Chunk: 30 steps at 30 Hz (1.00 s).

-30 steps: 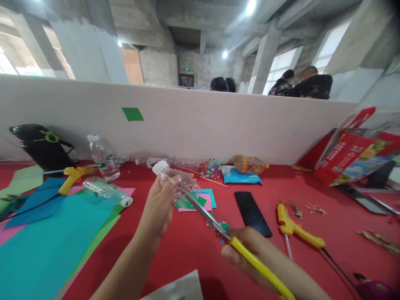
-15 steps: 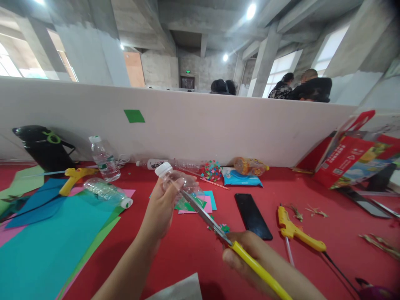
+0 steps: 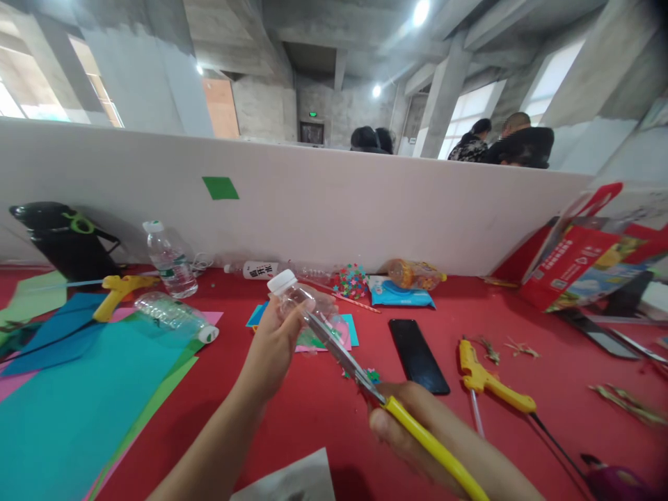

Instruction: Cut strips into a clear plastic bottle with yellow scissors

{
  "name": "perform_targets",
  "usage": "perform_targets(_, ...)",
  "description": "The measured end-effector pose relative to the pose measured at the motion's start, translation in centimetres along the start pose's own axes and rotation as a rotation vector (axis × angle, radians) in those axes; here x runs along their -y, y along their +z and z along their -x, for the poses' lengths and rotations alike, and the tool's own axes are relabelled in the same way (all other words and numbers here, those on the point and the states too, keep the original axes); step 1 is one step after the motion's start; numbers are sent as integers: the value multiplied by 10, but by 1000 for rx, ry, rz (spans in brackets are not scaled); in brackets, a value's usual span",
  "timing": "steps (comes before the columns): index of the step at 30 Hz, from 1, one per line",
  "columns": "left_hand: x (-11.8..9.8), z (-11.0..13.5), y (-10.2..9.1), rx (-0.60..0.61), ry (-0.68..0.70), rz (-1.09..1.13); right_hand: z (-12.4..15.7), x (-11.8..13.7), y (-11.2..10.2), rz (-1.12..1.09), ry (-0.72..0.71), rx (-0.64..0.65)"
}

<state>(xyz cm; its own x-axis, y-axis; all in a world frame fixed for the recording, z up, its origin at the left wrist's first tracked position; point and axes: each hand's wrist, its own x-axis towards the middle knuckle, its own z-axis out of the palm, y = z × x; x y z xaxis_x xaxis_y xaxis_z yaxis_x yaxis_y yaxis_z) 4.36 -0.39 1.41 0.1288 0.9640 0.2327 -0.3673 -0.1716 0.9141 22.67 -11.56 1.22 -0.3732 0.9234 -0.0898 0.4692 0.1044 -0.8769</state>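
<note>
A person's left hand (image 3: 275,348) curls around a clear plastic bottle (image 3: 295,298) with a white screw cap, holding it tilted above a red tabletop (image 3: 307,424). The right hand (image 3: 410,417) wraps the yellow handle of long metal scissors (image 3: 342,356), whose blades reach the bottle; I cannot tell how far apart they are. Beyond the right hand lies a black rectangular smartphone (image 3: 419,356); to its right, a yellow plastic glue gun (image 3: 477,372).
</note>
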Motion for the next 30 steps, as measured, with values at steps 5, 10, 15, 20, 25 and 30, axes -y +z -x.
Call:
perform_targets(5, -1, -1, -2, -23, 14, -28, -4, -5, 5, -16, 48, 15)
perform_targets(10, -2, -3, -5, -26, 32, -63, -6, -10, 4, -26, 39, 5)
perform_targets(15, -3, 0, -2, 11, 76, -211, -1, -4, 0, -13, 26, 14)
perform_targets(20, -8, 5, 2, -2, 94, -283, 0, 1, 0, 18, 29, 24)
perform_targets(25, -12, 4, 2, 1, 84, -307, 1, 0, 4, -12, 91, -31)
perform_targets(30, -16, 3, 5, 50, 100, -288, 0, -3, 2, 11, 65, -15)
